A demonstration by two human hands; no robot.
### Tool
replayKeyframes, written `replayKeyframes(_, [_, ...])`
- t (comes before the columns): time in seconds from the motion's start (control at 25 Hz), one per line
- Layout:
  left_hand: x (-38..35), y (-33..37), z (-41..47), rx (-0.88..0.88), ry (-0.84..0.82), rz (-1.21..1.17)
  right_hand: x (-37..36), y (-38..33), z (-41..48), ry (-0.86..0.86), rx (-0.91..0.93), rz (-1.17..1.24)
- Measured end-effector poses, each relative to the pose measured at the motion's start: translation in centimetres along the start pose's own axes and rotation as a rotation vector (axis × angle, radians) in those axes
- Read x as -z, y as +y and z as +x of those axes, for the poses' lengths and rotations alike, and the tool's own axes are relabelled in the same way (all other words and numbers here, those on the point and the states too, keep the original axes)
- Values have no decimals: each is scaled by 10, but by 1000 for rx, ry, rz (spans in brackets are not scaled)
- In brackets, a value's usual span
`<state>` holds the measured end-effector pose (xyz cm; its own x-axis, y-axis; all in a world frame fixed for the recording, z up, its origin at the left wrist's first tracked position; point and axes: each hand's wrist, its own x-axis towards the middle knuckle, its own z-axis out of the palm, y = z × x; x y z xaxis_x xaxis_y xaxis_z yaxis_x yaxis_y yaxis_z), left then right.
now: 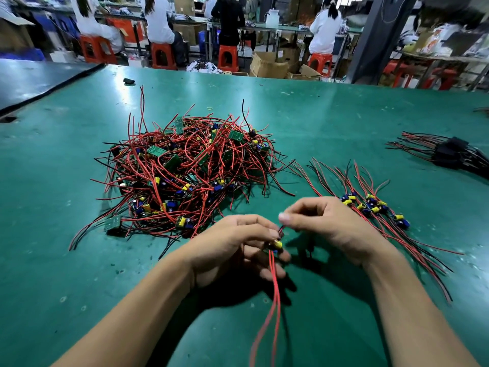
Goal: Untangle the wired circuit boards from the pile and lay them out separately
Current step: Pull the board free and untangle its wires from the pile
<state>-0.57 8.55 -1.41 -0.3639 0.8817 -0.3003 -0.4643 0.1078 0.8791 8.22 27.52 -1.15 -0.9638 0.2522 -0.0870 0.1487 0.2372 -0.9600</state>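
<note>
Board [276, 245] pinched in my left hand [232, 247], thumb and fingers curled round it, its two red leads [274, 287] trailing toward the near edge of the table [317, 115]. My right hand [325, 223] pinches the short leads [281, 229] at its top end. To do this well, I think I should hold the board steady and draw each lead out straight, without jerking the solder joints, then set it down parallel to the others. One board is in hand. The row [370, 207] toward the right edge shows about seven, overlapping, so I cannot be sure. The pile [185, 168] mid-table holds too many to count. One black bundle [449, 154] lies by the far right edge.
</note>
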Motion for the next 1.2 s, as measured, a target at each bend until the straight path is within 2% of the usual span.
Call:
replayKeyframes(0.12, [-1,-2,7,-85,158,-103,0,8,12,488,172,87])
replayKeyframes(0.16, [0,-2,9,-120,206,-130,3,10,15,570,169,122])
replayKeyframes(0.2, [1,-1,10,-153,249,-152,4,11,17,571,134,170])
replayKeyframes(0.24, [3,-1,11,-179,283,-168,4,11,17,488,84,210])
replayKeyframes(0.36, [6,-2,13,-203,330,-191,-15,16,16,73,-3,142])
replayKeyframes(0.44, [6,-4,13,-218,346,-171,-32,16,14,-57,13,70])
replayKeyframes(0.52, [7,-7,13,-241,356,-124,-44,16,15,-9,59,83])
replayKeyframes(0.64, [8,-12,12,-261,380,107,-49,14,19,144,84,111])
replayKeyframes(0.8, [3,-15,14,-295,356,217,-45,14,18,73,86,-18])
replayKeyframes(0.96, [1,-15,13,-288,368,270,-41,11,14,5,42,-19])
replayKeyframes(1.08, [-2,-11,13,-258,388,268,-34,7,13,46,61,-35])
replayKeyframes(1.2, [-4,-9,13,-216,380,264,-25,9,17,172,78,-162])
